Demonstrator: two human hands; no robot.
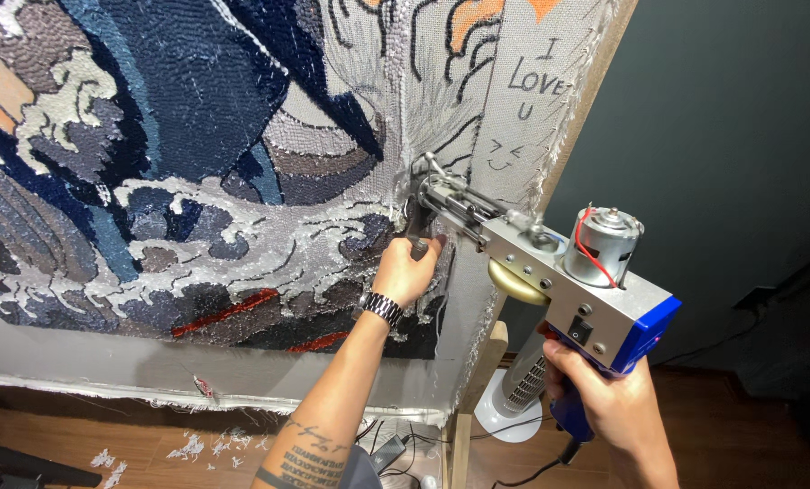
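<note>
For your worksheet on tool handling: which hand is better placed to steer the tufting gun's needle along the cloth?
Left. The left hand grips the front handle right beside the needle at the cloth; the right hand holds the tufting gun by its rear blue grip.

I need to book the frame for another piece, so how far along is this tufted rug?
Done: most of the cloth is filled with blue, grey and white yarn waves. In hand: the right hand grips the tufting gun, its needle against the cloth, the left hand on its front handle. Left: the bare outlined patch at the right edge.
</note>
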